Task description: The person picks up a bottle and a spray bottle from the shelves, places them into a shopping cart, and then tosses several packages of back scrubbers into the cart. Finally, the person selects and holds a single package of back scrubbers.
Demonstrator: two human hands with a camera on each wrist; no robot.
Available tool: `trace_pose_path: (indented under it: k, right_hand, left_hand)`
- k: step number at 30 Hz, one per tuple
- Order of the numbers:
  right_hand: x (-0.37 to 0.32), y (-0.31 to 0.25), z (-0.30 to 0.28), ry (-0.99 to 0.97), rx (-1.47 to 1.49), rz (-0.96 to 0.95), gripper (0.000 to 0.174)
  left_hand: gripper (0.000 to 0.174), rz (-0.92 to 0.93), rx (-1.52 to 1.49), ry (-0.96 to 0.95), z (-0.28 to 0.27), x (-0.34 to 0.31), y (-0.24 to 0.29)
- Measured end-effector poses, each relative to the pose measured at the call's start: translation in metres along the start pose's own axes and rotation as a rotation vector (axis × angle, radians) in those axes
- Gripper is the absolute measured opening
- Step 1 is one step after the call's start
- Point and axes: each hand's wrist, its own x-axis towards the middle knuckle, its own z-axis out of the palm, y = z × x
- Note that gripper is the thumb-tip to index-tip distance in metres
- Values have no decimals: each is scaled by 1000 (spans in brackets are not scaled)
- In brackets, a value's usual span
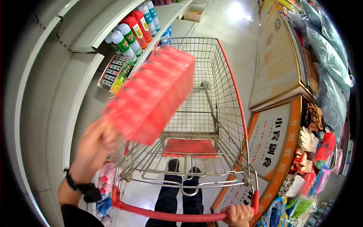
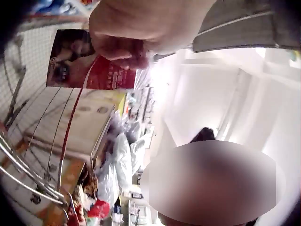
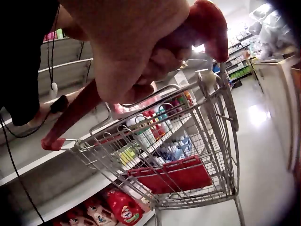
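Observation:
My left hand (image 1: 100,138) grips the lower left end of a large red pack (image 1: 153,92), blurred in the head view. It holds the pack tilted over the left side of a wire shopping cart (image 1: 204,125). The left wrist view shows dark printed pictures and pale lettering on the red pack (image 2: 113,75); the fingers (image 2: 129,59) curl at its edge. Down at the right end of the cart's red handle (image 1: 170,216), my right hand (image 1: 238,215) is wrapped round the bar. Inside the cart, the red flap (image 1: 189,147) lies near the handle end.
Left of the cart run shelves (image 1: 81,94) with spray cans (image 1: 126,39) and a display carton (image 1: 115,73). On the right stand printed board-sided counters (image 1: 264,140) heaped with gloves (image 1: 308,140) and bagged goods (image 1: 329,72). Pink bottles (image 1: 108,176) sit low at the left.

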Motion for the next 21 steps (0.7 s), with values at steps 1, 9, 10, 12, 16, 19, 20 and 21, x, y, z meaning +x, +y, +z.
trace_pose_path:
  k: [1,9,10,12,16,19,20,21]
  right_hand:
    - [5,0,-5,12,2,2,30]
    - [2,9,2,2,-28,-27,32]
    - [0,10,4,4,-36,-33,32]
    - [-2,12,8,11,-47,-51,32]
    - [6,12,4,12,-72,-44,33]
    - [12,11,4,17,-83,-39,34]
    - [12,11,5,8,-74,-39,34]
    - [9,12,5,-1,-67,-42,34]
  left_hand:
    - [28,-106,-72,-85,14,28,-9]
    - [20,-624,90,145,43,170,-201]
    - [19,-647,128,158,43,177,-216]
    - [19,-676,227,-2,21,198,-232]
    - [17,-594,267,26,18,208,-211]
    - [23,-420,211,-175,5,192,-148]
    - [23,-335,222,-254,-3,186,-119]
    - [23,-211,226,-192,-15,177,-96]
